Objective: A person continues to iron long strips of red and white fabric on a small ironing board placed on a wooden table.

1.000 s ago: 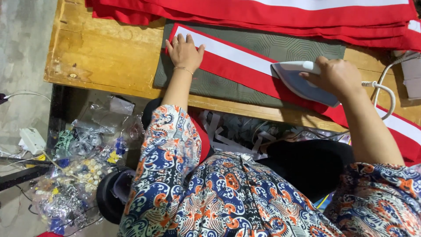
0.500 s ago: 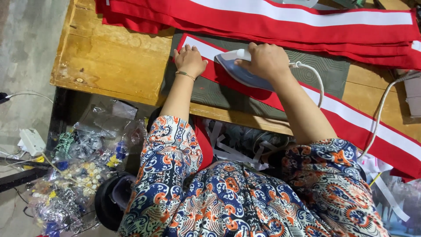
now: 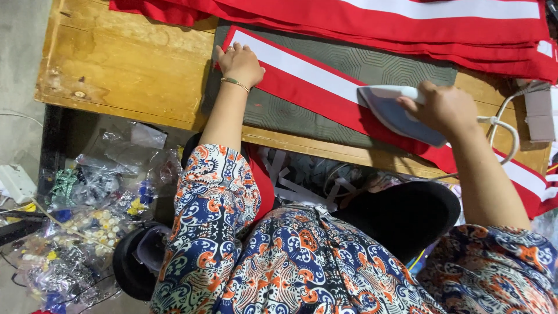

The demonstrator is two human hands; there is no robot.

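One iron (image 3: 395, 113), one grey mat (image 3: 383, 68), one wooden table (image 3: 128, 64), two hands.

Clear plastic bags (image 3: 116, 168) lie heaped on the floor at lower left, below the tabletop (image 3: 128, 64) edge. They are crumpled and see-through, holding small items in white, yellow, blue and green. A further bag of pale beads (image 3: 87, 224) lies nearer the bottom. A small brown cardboard box (image 3: 539, 113) sits at the tabletop's far right edge. No labels, signs or screens show.
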